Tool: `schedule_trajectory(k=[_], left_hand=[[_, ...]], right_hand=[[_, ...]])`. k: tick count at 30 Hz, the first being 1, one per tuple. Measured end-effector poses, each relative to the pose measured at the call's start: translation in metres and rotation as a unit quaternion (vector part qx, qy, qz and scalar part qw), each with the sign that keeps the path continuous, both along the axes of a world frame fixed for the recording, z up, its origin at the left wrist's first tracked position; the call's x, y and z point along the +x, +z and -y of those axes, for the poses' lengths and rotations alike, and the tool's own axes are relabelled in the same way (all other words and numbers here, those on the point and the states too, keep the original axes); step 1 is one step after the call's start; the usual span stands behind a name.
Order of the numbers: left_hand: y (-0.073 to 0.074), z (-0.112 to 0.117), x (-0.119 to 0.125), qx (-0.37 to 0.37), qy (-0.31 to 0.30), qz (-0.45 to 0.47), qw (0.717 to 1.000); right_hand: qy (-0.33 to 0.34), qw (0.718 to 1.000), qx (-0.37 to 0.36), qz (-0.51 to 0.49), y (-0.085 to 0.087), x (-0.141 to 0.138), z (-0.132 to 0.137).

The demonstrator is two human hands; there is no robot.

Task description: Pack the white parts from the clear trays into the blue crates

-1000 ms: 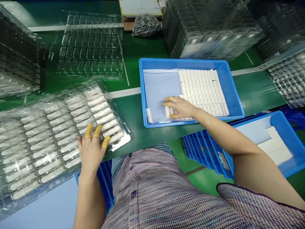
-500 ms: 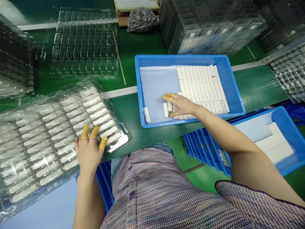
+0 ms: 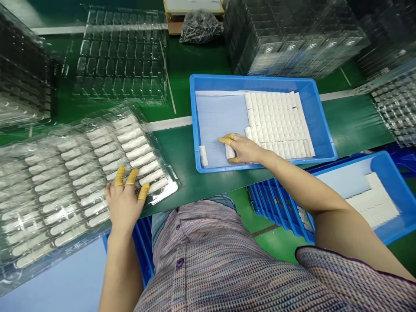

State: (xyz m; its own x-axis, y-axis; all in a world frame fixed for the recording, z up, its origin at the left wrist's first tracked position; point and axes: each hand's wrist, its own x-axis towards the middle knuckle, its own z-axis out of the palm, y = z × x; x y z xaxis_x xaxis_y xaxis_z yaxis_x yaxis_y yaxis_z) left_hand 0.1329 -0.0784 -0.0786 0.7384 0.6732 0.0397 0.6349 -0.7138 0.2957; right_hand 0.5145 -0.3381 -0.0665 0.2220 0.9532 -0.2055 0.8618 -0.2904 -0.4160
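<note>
My left hand (image 3: 125, 200), with yellow finger cots, lies flat and open on the near right corner of a clear blister tray (image 3: 48, 182) filled with rows of white oblong parts. My right hand (image 3: 244, 148) reaches into a blue bin (image 3: 325, 125) lined with pale paper. Its fingers curl over a few small white blocks (image 3: 229, 151) at the bin's front. A dense array of white blocks (image 3: 277, 123) fills the bin's right half. One loose white block (image 3: 203, 155) stands at the bin's front left corner.
An empty clear tray stack (image 3: 120, 56) sits behind the filled tray. Tall stacks of clear trays (image 3: 292, 34) rise behind the bin, and more at the far right (image 3: 394, 108). A second blue bin (image 3: 390, 195) with white blocks sits on stacked bins at my right. A black bag (image 3: 201, 26) lies at the back.
My right hand has drawn a few white blocks together at the bin's front and closed more over them. My left hand stays on the tray corner.
</note>
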Motion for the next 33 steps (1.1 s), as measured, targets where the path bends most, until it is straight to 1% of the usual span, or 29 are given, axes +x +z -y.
schedule_trajectory(k=[3, 5, 8, 11, 14, 17, 19, 23, 26, 29, 31, 33], left_hand=[[0.002, 0.001, 0.002, 0.004, 0.003, -0.008, 1.0], [0.001, 0.001, 0.002, 0.005, 0.007, -0.007, 1.0], [0.0, 0.001, 0.002, 0.004, 0.009, -0.002, 1.0], [0.0, 0.001, 0.002, 0.005, 0.003, -0.003, 1.0], [0.001, 0.0, 0.002, 0.005, 0.002, -0.005, 1.0], [0.0, 0.0, 0.002, 0.004, 0.004, 0.002, 1.0], [0.0, 0.0, 0.002, 0.001, 0.007, 0.005, 1.0], [0.0, 0.0, 0.002, -0.006, 0.008, 0.005, 1.0], [-0.001, -0.001, 0.003, -0.008, 0.008, 0.008, 1.0], [-0.001, -0.001, 0.001, -0.014, 0.008, 0.02, 1.0], [0.002, 0.001, 0.0, -0.018, 0.019, 0.052, 0.998], [0.007, 0.006, 0.001, -0.024, 0.038, 0.109, 0.993]], right_hand=[[-0.025, 0.999, 0.037, -0.026, 0.005, -0.007, -0.015], [-0.024, 0.996, 0.062, -0.062, 0.005, -0.018, -0.03], [-0.019, 0.992, 0.074, -0.098, -0.004, -0.039, -0.055], [-0.043, 0.992, 0.077, -0.088, -0.018, -0.049, -0.07], [-0.071, 0.991, 0.098, -0.059, -0.025, -0.043, -0.073], [-0.093, 0.987, 0.122, -0.053, -0.024, -0.034, -0.069], [-0.076, 0.987, 0.126, -0.067, -0.023, -0.033, -0.068], [0.003, 0.991, 0.109, -0.073, -0.029, -0.041, -0.071], [0.01, 0.993, 0.093, -0.068, -0.032, -0.041, -0.076], [-0.012, 0.989, 0.115, -0.094, -0.029, -0.035, -0.077], [-0.062, 0.978, 0.14, -0.139, -0.023, -0.031, -0.072], [-0.119, 0.959, 0.164, -0.201, -0.017, -0.029, -0.065]])
